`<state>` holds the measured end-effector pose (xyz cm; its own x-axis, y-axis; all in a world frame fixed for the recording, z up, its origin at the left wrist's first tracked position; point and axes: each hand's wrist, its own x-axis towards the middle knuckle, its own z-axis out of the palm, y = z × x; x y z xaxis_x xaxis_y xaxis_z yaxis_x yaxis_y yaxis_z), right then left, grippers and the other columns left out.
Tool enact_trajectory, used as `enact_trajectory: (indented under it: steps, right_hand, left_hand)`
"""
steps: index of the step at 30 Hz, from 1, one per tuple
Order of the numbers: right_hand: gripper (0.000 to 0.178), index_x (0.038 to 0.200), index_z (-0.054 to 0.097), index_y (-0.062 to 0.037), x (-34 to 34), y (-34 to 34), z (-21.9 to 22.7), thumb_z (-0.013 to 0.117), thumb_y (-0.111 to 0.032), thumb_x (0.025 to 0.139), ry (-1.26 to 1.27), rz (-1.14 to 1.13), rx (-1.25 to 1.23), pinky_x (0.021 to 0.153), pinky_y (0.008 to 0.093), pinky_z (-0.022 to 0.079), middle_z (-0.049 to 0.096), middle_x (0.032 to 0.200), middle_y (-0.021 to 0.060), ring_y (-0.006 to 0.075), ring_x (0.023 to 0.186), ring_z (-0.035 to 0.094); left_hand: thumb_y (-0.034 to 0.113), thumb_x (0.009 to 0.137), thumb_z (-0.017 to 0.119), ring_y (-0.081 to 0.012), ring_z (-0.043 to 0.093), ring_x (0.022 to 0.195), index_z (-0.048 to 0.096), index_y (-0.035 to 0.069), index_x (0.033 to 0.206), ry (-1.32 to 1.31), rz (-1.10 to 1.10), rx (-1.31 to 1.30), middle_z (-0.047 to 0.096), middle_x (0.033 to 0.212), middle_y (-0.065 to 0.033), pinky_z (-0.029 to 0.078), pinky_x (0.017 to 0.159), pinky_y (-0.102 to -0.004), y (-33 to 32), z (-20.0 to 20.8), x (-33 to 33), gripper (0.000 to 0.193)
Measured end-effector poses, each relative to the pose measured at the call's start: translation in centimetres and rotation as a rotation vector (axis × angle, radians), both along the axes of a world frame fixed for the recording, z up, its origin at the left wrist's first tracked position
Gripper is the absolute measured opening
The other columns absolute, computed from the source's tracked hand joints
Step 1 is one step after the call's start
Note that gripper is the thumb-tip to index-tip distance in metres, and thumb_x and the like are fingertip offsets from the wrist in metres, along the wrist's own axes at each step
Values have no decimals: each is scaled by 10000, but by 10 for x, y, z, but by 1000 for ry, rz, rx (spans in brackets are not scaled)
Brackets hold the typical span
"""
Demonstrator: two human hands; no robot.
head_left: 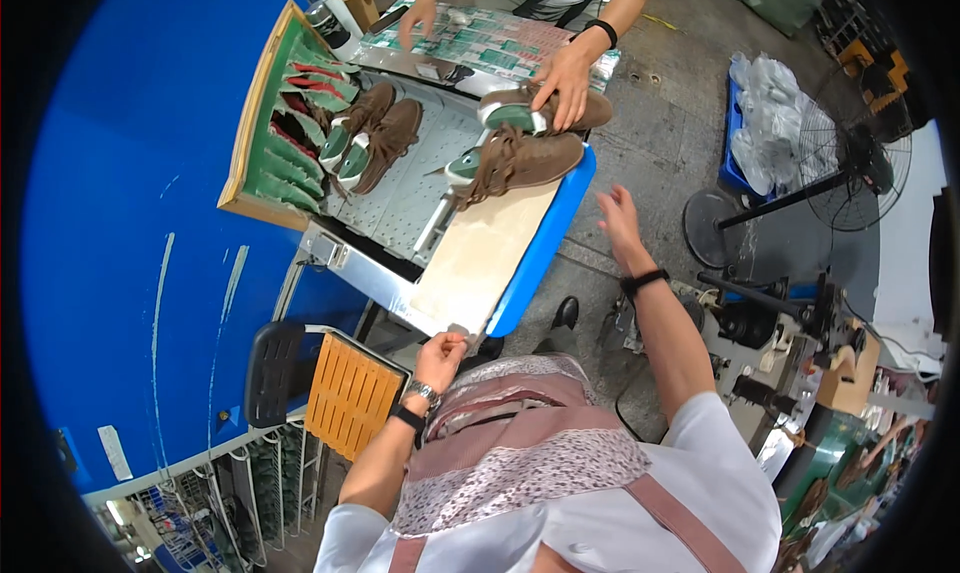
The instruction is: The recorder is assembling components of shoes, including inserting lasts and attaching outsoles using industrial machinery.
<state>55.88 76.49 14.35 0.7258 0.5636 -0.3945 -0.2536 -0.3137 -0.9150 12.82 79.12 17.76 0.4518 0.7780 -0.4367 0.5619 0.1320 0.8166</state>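
**Shoes on the bench, both my hands off them**

I look down on a workshop with a grey concrete floor (660, 143), a big blue surface (130, 223) filling the left side and a black standing fan (850, 163) on the right. In the middle stands a bench with a perforated metal top (405, 188), and at its near end a pale board with a blue edge (490, 253).

My left hand (440, 358) sits at the near corner of that board, fingers curled in against the edge; I cannot tell whether it pinches anything. A watch and a dark band show on that wrist. My right hand (618, 223) hangs in the air just right of the blue edge, fingers spread and holding nothing, a black band on its wrist.

The nearest thing to my right hand is a brown shoe with a green insole (515, 161), lying on its side on the far end of the board, to the left of and beyond my fingers, not touching them. It is well apart from my left hand, across the length of the board.

Just beyond it a second brown shoe (535, 108) lies under another person's hand (565, 78). That person's other hand (418, 21) rests on printed sheets (490, 43) at the far end. Two more brown shoes (370, 138) lie side by side on the metal top, beside a wooden-framed rack of green insoles (290, 123).
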Motion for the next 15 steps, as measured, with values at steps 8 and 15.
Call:
enact_trajectory:
  steps: [8, 15]
  right_hand:
    - [524, 1333, 391, -34, 4, 92, -1, 673, -166, 911, 68, -1, 51, 700, 328, 526, 604, 1091, 107, 172, 884, 605]
    - [402, 1164, 569, -1, -14, 4, -23, 716, -82, 799, -195, 298, -84, 856, 399, 536, 678, 1065, 148, 268, 944, 671]
  left_hand:
    - [190, 912, 723, -215, 690, 919, 643, 0, 1182, 125, 135, 139, 719, 1000, -137, 544, 823, -332, 2, 35, 80, 340]
    - [286, 693, 882, -416, 426, 1337, 422, 30, 1444, 289, -195, 846, 460, 1443, -197, 395, 1092, -487, 135, 85, 217, 917]
